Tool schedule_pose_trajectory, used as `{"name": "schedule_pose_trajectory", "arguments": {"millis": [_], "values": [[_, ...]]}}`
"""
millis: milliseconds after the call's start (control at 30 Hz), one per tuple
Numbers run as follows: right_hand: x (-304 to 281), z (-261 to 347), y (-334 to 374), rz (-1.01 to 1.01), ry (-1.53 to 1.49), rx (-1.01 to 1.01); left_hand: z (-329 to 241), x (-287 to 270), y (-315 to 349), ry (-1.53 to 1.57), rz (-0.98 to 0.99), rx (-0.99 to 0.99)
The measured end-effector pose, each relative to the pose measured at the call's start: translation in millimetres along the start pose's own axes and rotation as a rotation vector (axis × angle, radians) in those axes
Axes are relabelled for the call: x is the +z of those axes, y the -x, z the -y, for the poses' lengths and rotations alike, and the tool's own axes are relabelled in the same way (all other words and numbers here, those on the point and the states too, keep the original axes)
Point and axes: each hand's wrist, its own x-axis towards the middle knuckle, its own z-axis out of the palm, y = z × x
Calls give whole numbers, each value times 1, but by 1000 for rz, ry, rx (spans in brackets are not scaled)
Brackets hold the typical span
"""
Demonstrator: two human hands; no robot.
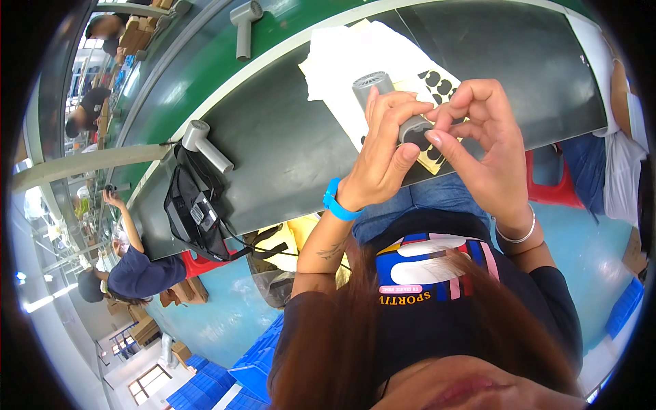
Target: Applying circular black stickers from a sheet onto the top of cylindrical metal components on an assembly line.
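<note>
A grey hair dryer [372,83] is in my left hand [384,143], which wraps round it with the fingers over the top. Its vented round end points away from me, and the handle's end faces my right hand. On that handle end sits a dark oval that looks like a black sticker [418,134]. My right hand [484,133] is closed in a pinch, thumb and forefinger at the oval's edge. Beneath both hands lies a pale yellow sheet with black oval stickers [433,79], partly covered by my fingers. White paper sheets [345,58] are stacked behind the dryer.
Two more grey hair dryers, one [207,147] by a black bag [195,205] on the dark table [287,150], another [244,27] on the green belt [290,24] beyond. A co-worker [147,272] sits at left; red stools [553,181] and blue crates [256,359] stand around.
</note>
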Motion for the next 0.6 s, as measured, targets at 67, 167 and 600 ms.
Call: {"name": "schedule_pose_trajectory", "arguments": {"millis": [67, 167, 600], "values": [[2, 1, 0, -5, 24, -9, 0, 0, 0, 7, -25, 5], [2, 2, -1, -21, 47, -22, 1, 2, -1, 13, -38, 12], [4, 3, 4, -51, 121, -54, 4, 9, 3, 13, -90, 33]]}}
